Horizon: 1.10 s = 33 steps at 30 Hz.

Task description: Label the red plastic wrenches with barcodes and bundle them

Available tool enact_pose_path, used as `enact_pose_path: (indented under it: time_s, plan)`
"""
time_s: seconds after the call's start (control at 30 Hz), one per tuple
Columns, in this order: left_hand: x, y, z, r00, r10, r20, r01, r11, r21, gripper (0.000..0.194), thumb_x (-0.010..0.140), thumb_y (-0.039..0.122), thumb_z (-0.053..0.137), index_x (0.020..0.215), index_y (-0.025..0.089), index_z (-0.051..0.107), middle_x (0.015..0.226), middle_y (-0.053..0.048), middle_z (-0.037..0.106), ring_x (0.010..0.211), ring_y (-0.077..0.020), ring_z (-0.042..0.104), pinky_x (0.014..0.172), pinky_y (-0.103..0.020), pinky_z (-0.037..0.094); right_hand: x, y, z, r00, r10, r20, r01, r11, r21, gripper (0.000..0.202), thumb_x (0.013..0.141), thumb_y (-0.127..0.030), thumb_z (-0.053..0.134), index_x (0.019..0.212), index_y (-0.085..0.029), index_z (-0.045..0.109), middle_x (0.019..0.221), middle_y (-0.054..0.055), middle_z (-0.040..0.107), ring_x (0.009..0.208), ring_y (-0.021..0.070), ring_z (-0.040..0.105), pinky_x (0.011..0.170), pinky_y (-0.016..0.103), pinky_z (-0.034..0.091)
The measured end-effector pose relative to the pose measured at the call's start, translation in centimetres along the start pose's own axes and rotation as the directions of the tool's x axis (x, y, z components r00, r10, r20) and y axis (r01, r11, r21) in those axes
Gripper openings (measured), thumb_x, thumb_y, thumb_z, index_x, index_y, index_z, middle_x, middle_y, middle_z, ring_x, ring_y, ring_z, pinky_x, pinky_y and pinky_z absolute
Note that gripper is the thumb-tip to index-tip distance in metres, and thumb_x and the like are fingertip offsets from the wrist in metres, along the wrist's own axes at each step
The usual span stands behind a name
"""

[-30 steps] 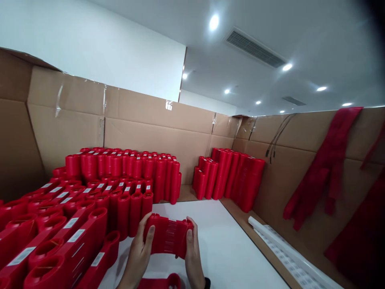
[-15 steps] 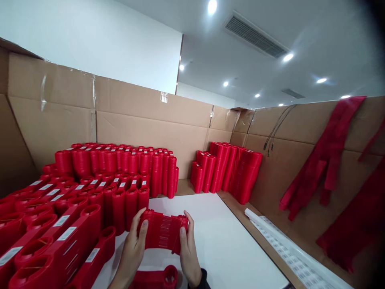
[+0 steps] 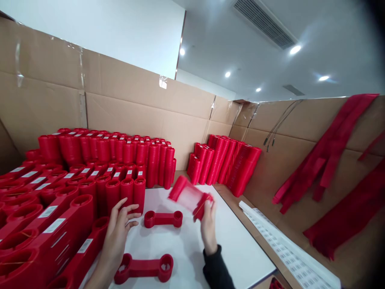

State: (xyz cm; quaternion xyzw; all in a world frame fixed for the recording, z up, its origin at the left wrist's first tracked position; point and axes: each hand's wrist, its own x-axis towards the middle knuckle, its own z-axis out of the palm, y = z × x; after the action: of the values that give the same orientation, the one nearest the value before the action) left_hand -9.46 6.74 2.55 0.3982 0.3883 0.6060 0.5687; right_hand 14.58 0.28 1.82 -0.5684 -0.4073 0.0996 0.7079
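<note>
My right hand [image 3: 208, 224] grips one end of a red double-ended ribbon roll [image 3: 188, 194], which is tilted and smeared by motion above the white tabletop [image 3: 234, 249]. My left hand [image 3: 116, 230] is open and holds nothing, its fingers spread in front of upright red rolls at the left; whether the fingertips touch them I cannot tell. Between my hands a dumbbell-shaped red roll [image 3: 163, 219] rests on the tabletop. A second dumbbell-shaped red roll [image 3: 144, 269] lies nearer to me, beside my left forearm.
Packed red rolls with white labels [image 3: 54, 225] fill the left side. Another group of tall red rolls [image 3: 222, 160] stands at the back right. A sheet of printed labels [image 3: 288, 245] lies along the right edge. Red strips [image 3: 327, 160] hang on the cardboard wall [image 3: 144, 112].
My left hand has let go of the red roll and moved left, its fingers opening. My right hand has carried the roll up and to the right. The view has shifted slightly.
</note>
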Motion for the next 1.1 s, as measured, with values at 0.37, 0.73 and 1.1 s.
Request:
enact_pose_path:
  time_s: [0.37,0.73,1.1]
  plan:
    - [-1.5,1.3,0.5,0.997,-0.063,0.051,0.066,0.996,-0.058,0.052,0.073,0.058,0.067,0.112,0.026,0.053,0.091,-0.001,0.066,0.074,-0.0180,0.062,0.063,-0.027,0.050,27.5,-5.5,-1.2,0.815,-0.550,-0.181,0.310,0.679,-0.666,0.059,0.098,-0.042,0.020,0.146,-0.007,0.017,0.145,0.024,0.035,0.136,0.0268,0.038,0.107,0.041,0.036]
    - [-0.4,-1.1,-0.2,0.993,-0.111,0.048,0.115,0.989,-0.088,0.060,0.074,0.067,0.064,0.113,0.025,0.050,0.088,-0.003,0.067,0.070,-0.0202,0.060,0.060,-0.030,0.048,37.4,-1.0,4.1,0.842,-0.534,0.069,0.309,0.373,-0.875,0.056,0.097,-0.041,0.031,0.144,-0.010,0.036,0.113,0.021,0.053,0.090,0.0293,0.058,0.076,0.040,0.044]
    - [-0.3,-2.0,-0.4,0.988,-0.148,0.052,0.154,0.980,-0.128,0.049,0.080,0.057,0.064,0.114,0.025,0.050,0.086,-0.004,0.067,0.068,-0.0189,0.059,0.057,-0.028,0.048,37.0,-0.2,4.2,0.867,-0.482,0.127,0.247,0.194,-0.949,0.046,0.097,-0.035,0.033,0.126,-0.005,0.052,0.120,0.026,0.053,0.109,0.0356,0.048,0.084,0.045,0.040]
